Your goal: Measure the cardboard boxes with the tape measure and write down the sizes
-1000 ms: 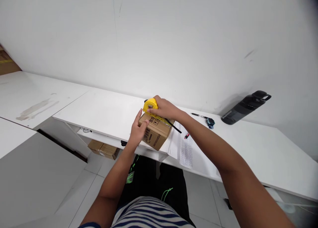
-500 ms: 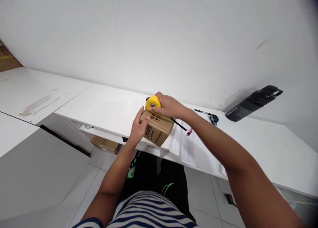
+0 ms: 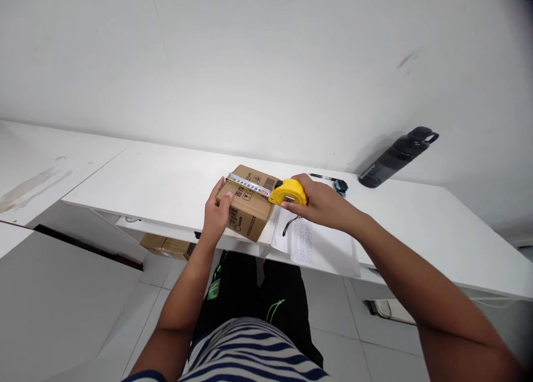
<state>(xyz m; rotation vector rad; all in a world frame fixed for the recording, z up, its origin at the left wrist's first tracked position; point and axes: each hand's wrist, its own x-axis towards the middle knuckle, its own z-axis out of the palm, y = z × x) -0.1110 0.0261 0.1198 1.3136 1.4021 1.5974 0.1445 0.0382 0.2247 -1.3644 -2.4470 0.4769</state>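
Observation:
A small brown cardboard box (image 3: 250,210) with printed labels sits at the front edge of the white desk. My left hand (image 3: 217,211) grips its left end, thumb on the top face and fingers at the far side. In my right hand (image 3: 318,201) is a yellow tape measure (image 3: 290,193), its case at the box's right edge. The blade (image 3: 250,185), marked with numbers, lies stretched across the top of the box from the left edge to the case. A black wrist strap (image 3: 288,225) hangs from the case.
Printed papers (image 3: 316,246) lie right of the box. Behind them are a pen (image 3: 318,176) and a dark blue watch-like object (image 3: 340,187). A black bottle (image 3: 395,157) is by the wall. Brown boxes (image 3: 162,244) are beneath the white desk (image 3: 166,176).
My right hand has moved right with the tape measure, drawing the blade out across the box top. My left hand stays on the box. The view has shifted slightly.

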